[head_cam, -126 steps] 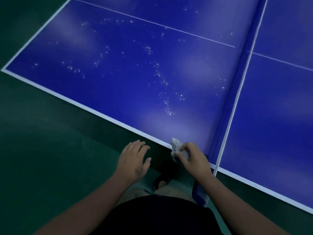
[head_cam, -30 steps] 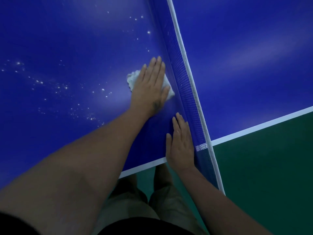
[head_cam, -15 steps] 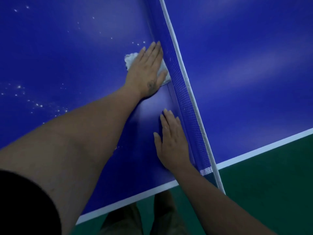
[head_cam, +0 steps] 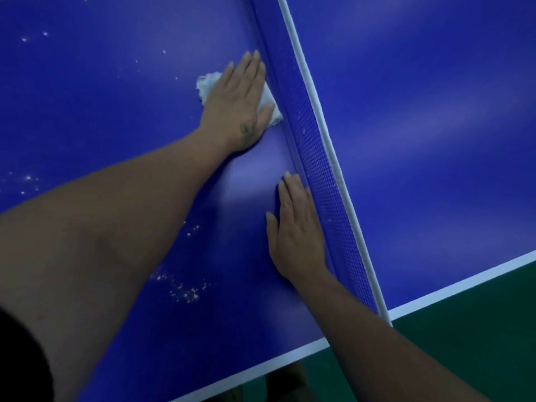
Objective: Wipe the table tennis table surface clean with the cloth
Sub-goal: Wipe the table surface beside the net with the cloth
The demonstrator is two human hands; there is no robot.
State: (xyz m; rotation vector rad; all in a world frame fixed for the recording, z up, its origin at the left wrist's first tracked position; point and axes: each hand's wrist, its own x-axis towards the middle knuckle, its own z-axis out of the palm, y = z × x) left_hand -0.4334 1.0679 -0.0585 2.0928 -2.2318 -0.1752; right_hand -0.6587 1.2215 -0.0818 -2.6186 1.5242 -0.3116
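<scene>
The blue table tennis table fills most of the view. My left hand lies flat with straight fingers on a crumpled white cloth, pressing it onto the surface right beside the net. The cloth shows at the hand's left and right edges; its middle is hidden under the palm. My right hand rests flat on the table nearer to me, its fingers along the foot of the net. White specks are scattered on the blue surface under my left forearm and at the far left.
The blue net with its white top band runs diagonally from top centre to lower right, with the table's other half beyond it. The white table edge runs along the bottom. Dark green floor lies at lower right.
My left hand and the cloth have slid further from me along the net. My right hand has shifted forward along the net's foot. The view has moved further over the table.
</scene>
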